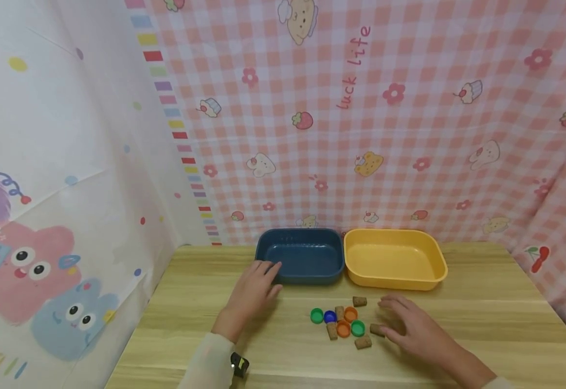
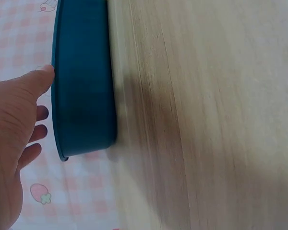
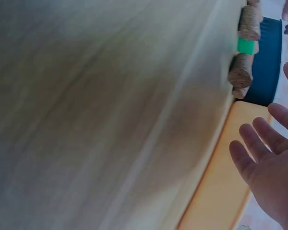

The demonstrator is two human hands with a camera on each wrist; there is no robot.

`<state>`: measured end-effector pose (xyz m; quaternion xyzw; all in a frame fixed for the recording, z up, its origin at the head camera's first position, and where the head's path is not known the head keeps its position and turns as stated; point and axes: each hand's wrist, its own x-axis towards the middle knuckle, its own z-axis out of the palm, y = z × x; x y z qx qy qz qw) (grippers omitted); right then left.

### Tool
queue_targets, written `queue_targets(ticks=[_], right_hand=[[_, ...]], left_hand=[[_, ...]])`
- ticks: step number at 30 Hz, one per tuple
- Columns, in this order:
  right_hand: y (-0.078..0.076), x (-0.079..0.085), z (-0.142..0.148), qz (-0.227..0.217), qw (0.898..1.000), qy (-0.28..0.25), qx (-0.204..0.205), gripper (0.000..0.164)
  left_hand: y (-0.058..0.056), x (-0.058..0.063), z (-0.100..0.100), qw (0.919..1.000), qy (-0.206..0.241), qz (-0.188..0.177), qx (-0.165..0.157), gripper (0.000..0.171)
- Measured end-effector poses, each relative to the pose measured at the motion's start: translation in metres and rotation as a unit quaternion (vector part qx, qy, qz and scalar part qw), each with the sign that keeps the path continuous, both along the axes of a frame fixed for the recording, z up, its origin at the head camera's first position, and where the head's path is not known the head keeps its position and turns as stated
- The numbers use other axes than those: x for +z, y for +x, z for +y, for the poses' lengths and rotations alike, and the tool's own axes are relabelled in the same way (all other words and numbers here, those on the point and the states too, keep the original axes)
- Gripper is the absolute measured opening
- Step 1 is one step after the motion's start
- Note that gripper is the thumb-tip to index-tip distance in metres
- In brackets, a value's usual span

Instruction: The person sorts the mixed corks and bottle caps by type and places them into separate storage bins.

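My left hand [image 1: 253, 289] is at the front left corner of a dark blue tray [image 1: 299, 278], its fingertips over the rim. In the left wrist view the fingers look loosely extended, with nothing held. Right of the small pieces hovers my right hand [image 1: 416, 327], fingers spread, its thumb beside a cork [image 1: 377, 329]; whether they touch I cannot tell. Several more corks, one [image 1: 363, 342] nearest me and another [image 1: 359, 301] at the back, lie around plastic caps: two green, two orange [image 1: 351, 314] and one blue [image 1: 330, 317]. A yellow tray [image 1: 394, 282] stands beyond the right hand.
Both trays stand side by side at the back of the wooden table [image 1: 166, 324], close to a pink checked cloth [image 1: 312, 162]. A white printed cloth [image 1: 93, 189] hangs on the left. A black strap [image 1: 239, 364] shows by the left sleeve.
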<state>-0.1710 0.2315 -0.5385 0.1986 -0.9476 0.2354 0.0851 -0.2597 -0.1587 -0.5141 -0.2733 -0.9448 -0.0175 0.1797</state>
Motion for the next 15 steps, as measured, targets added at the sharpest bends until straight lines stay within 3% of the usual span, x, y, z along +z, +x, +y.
queue_targets(ticks=[15], right_hand=[[-0.006,-0.008,0.0,-0.026,0.998,-0.009,0.049,0.043]], left_hand=[[-0.016,-0.01,0.004,0.9955,0.029,0.061,-0.066,0.034]])
